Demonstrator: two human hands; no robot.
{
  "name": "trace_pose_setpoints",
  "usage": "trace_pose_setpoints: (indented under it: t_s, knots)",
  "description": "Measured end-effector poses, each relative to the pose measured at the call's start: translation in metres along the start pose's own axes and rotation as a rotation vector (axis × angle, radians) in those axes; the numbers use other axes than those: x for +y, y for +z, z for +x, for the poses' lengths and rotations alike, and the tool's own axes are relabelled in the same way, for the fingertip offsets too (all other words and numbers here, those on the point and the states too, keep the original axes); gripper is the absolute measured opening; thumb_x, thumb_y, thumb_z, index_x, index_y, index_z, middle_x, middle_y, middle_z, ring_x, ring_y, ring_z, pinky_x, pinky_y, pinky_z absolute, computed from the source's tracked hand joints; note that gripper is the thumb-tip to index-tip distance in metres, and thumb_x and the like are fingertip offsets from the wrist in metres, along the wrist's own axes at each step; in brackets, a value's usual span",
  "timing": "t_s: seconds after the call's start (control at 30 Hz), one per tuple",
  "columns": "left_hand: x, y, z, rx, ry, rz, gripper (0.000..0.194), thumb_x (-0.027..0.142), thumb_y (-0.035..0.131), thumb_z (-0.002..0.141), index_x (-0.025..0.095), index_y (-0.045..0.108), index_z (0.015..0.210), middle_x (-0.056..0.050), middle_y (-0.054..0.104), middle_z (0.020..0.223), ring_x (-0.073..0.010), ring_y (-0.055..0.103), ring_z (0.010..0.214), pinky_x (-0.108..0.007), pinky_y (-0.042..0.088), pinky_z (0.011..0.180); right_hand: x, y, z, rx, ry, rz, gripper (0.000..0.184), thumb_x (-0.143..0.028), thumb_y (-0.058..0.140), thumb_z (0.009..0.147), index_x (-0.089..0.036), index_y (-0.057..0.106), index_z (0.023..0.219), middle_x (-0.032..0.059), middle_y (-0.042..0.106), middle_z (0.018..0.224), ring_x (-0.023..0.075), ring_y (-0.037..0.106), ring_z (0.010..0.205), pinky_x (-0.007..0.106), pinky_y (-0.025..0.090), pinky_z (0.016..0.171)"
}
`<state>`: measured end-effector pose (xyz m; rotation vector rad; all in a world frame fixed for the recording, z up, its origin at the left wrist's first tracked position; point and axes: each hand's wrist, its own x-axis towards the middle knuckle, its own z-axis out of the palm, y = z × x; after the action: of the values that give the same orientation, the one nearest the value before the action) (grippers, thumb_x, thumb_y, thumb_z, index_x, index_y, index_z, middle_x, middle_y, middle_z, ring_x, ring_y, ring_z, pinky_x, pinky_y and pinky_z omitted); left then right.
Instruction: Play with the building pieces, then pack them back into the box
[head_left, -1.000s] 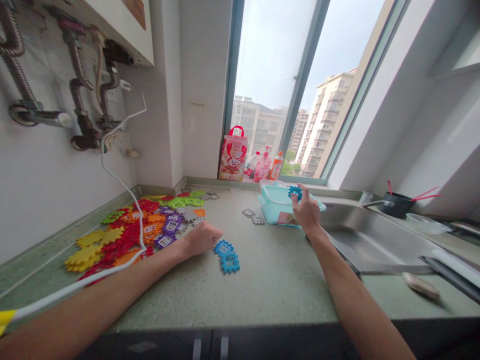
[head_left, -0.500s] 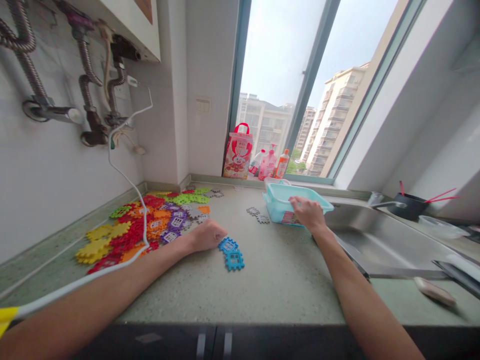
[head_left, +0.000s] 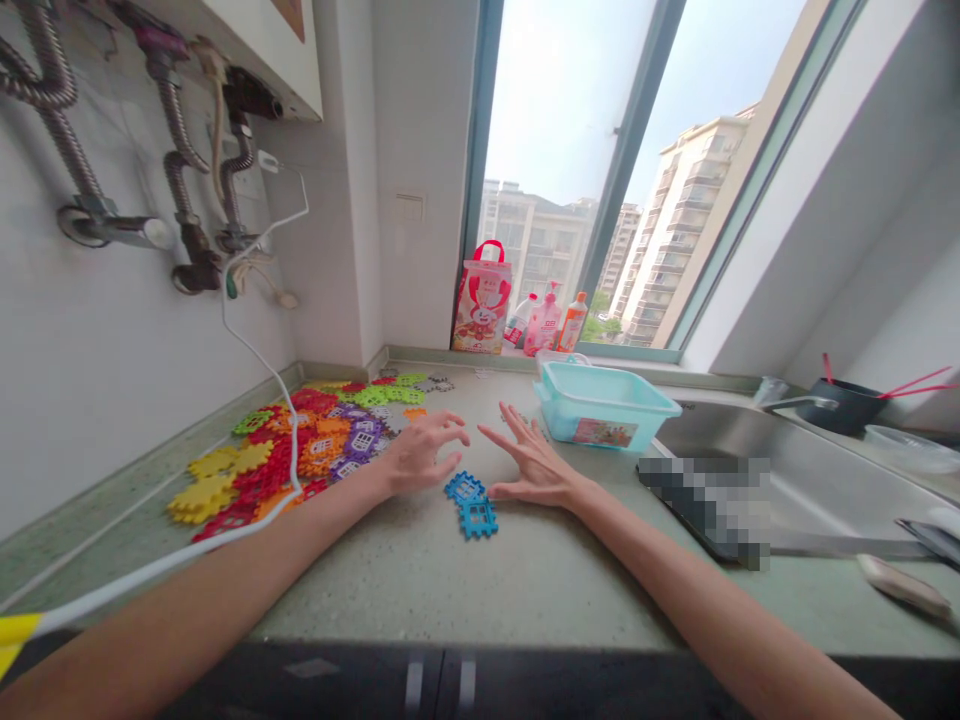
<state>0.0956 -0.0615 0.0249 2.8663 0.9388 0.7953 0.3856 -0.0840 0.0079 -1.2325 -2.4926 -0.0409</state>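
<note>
Two blue toothed plastic tiles lie joined on the speckled countertop. My left hand hovers just left of them, fingers spread and empty. My right hand is just right of them, fingers stretched out, thumb close to the tiles, holding nothing. A light teal plastic box stands behind my right hand. A heap of coloured tiles, red, yellow, orange, purple and green, spreads along the wall at left.
A white cable hangs from the wall pipes across the tile heap. A steel sink lies to the right. On the window sill stand a red bag and bottles. Grey tiles lie near the sill.
My right hand has come back from the teal box without the blue tile it held there and now sits open by the blue pair. My left fist has opened.
</note>
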Motion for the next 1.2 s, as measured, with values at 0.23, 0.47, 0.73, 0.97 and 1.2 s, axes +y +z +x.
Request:
trace_pose_setpoints:
  t_s: [0.23,0.47,0.73,0.97,1.2]
  knots:
    - [-0.011,0.007,-0.002,-0.332,-0.093,0.016,0.102,0.088,0.057,0.086,0.042,0.021,0.169,-0.012,-0.007,0.179,-0.0506,-0.005,0.162,-0.079,0.003,0.122,0.003,0.011,0.006,-0.177,0.200,0.103,0.107,-0.088,0.056,0.087,-0.040,0.010,0.171,0.0136,-0.021,0.176,0.0464,-0.008,0.162,0.079,0.010,0.122]
    - [-0.007,0.006,0.002,-0.429,-0.155,0.055,0.098,0.090,0.049,0.088,0.045,0.017,0.169,-0.013,-0.011,0.177,-0.0485,-0.005,0.162,-0.081,0.003,0.120,-0.003,0.008,0.007,-0.299,0.222,0.036,0.104,-0.092,0.043,0.089,-0.031,0.023,0.170,0.0183,0.010,0.177,0.0442,0.004,0.163,0.076,0.001,0.125]
    - [-0.008,0.010,0.002,-0.461,-0.134,0.133,0.104,0.092,0.049,0.085,0.034,0.027,0.169,-0.019,0.013,0.176,-0.0430,0.011,0.163,-0.072,0.007,0.126,-0.004,0.006,0.007,-0.268,0.224,0.046,0.100,-0.091,0.041,0.091,-0.030,0.029,0.169,0.0182,0.017,0.176,0.0435,0.008,0.163,0.075,0.003,0.126]
    - [-0.011,0.018,0.002,-0.388,-0.143,0.141,0.084,0.084,0.036,0.097,0.036,0.036,0.166,-0.016,0.026,0.174,-0.0399,0.019,0.163,-0.068,0.007,0.127,-0.009,0.004,0.000,-0.091,0.028,0.125,0.078,-0.077,0.051,0.098,-0.032,0.047,0.162,0.0145,0.033,0.172,0.0404,0.017,0.163,0.074,0.010,0.126]
    - [-0.014,0.024,0.004,-0.369,-0.186,0.132,0.079,0.079,0.033,0.101,0.032,0.041,0.165,-0.014,0.031,0.173,-0.0374,0.025,0.161,-0.064,0.008,0.129,-0.033,0.007,0.003,0.017,-0.242,0.215,0.048,-0.051,0.074,0.095,-0.028,0.071,0.137,0.0114,0.069,0.142,0.0311,0.062,0.132,0.052,0.045,0.116]
